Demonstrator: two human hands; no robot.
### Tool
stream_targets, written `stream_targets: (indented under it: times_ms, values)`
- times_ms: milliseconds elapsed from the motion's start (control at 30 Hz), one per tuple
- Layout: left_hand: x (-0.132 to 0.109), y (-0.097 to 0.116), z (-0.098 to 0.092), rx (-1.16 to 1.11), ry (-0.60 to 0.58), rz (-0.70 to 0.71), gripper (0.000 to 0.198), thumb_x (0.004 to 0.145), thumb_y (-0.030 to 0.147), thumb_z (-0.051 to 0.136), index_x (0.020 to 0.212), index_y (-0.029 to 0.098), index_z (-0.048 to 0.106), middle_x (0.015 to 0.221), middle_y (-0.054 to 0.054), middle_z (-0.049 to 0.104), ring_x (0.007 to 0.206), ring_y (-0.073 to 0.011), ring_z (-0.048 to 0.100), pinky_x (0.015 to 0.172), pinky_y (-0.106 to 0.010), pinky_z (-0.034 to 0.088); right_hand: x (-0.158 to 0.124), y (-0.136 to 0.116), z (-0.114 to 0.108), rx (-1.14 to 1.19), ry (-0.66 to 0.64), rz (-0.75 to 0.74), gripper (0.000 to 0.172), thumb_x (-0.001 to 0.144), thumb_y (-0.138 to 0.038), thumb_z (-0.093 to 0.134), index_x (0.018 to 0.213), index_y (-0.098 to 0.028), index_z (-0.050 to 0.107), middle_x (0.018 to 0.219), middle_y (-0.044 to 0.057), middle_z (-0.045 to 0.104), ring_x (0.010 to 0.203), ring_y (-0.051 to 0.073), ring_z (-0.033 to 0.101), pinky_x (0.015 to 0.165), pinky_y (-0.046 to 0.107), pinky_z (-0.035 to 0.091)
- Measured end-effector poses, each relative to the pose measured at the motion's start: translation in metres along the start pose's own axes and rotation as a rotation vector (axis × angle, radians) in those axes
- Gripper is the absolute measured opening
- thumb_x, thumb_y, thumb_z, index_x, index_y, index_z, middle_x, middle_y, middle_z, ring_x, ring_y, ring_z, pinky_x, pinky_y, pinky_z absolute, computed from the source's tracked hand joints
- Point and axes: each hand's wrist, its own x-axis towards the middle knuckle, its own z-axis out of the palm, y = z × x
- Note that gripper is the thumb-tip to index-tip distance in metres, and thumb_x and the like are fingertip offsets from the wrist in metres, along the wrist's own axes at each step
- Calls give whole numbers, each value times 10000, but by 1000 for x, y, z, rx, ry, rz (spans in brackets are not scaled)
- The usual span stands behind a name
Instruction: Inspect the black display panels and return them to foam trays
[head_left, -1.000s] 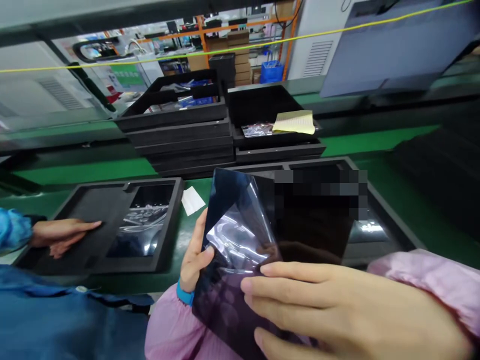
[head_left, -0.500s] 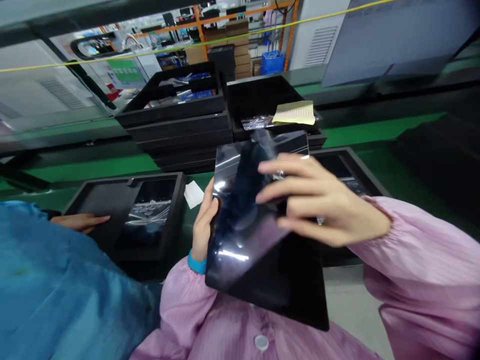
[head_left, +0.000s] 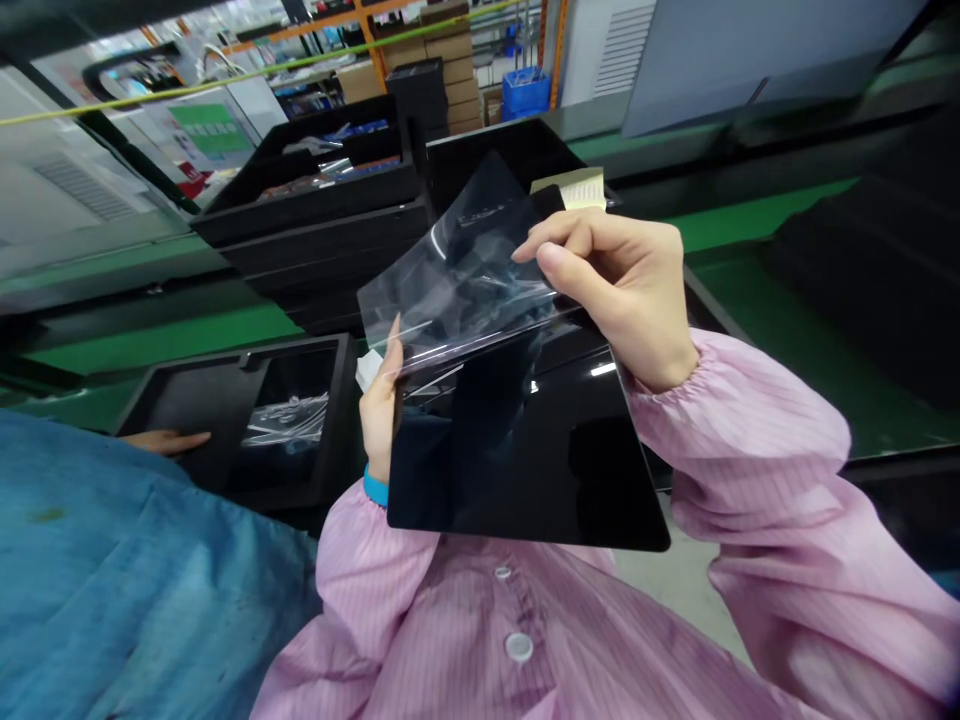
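A glossy black flat panel (head_left: 517,460), like a tablet screen, is tilted in front of my chest. My left hand (head_left: 380,410) grips it by its left edge, with some fingers hidden behind it. Clear plastic film (head_left: 450,300) is lifted off the panel's upper part and folds back over its far edge. Between the thumb and fingers of my right hand (head_left: 619,290) the film's right end is pinched, above the panel's upper right corner. Whether the film still touches the panel along the fold is hard to make out.
A co-worker's hand (head_left: 169,441) rests on a black tray (head_left: 341,400) at left. Behind the panel stand stacked black trays (head_left: 322,250) with film-wrapped items, and another tray (head_left: 517,140) holding a yellow paper (head_left: 589,188). A yellow cord (head_left: 300,65) crosses above.
My right hand has gone from spread fingers over the panel to a pinch, pulling the film up and back. The panel's lower part now shows bare and dark.
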Motion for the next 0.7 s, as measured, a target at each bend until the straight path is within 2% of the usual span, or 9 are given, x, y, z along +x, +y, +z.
stream_targets:
  times_ms: [200,367,433,533,600,700]
  values:
    - [6,-2,0,-15,-20,-66,295,909,376,514,1146,324,682,1353,101,590,1413,-197,362,1222,-373,251,0,3,0,10,9,29,441,847,-445,677,567,-190,451,767,27,654,779,172,611,763,344,482]
    - [6,-1,2,-10,-55,-76,318,922,370,491,1181,296,660,1330,79,614,1400,-192,385,1221,-354,241,0,7,0,29,1,27,362,863,-282,656,571,-190,463,745,16,644,774,158,610,768,323,483]
    - [1,5,7,39,-39,-56,353,930,397,488,1234,279,624,1347,68,602,1404,-188,379,1225,-334,218,-1,11,0,38,55,5,304,844,-182,640,573,-196,505,720,11,651,766,154,617,767,309,485]
    - [-7,20,20,-15,-30,-50,416,996,391,336,1337,250,528,1394,57,563,1400,-152,381,1210,-288,239,-7,22,-2,92,202,-33,225,820,-111,614,616,-205,601,736,25,680,746,168,629,769,317,483]
    - [-9,28,29,-97,-35,-68,447,1025,358,222,1353,239,501,1419,74,536,1408,-124,359,1196,-262,256,-10,31,-4,107,274,-44,218,817,-131,606,617,-216,602,747,28,684,744,185,638,779,338,484]
    - [-7,33,36,-159,-72,-78,440,1035,336,189,1344,244,489,1444,104,499,1426,-117,316,1190,-251,248,-12,38,-5,59,342,-13,264,786,-264,656,560,-238,522,699,28,655,750,213,647,774,368,484]
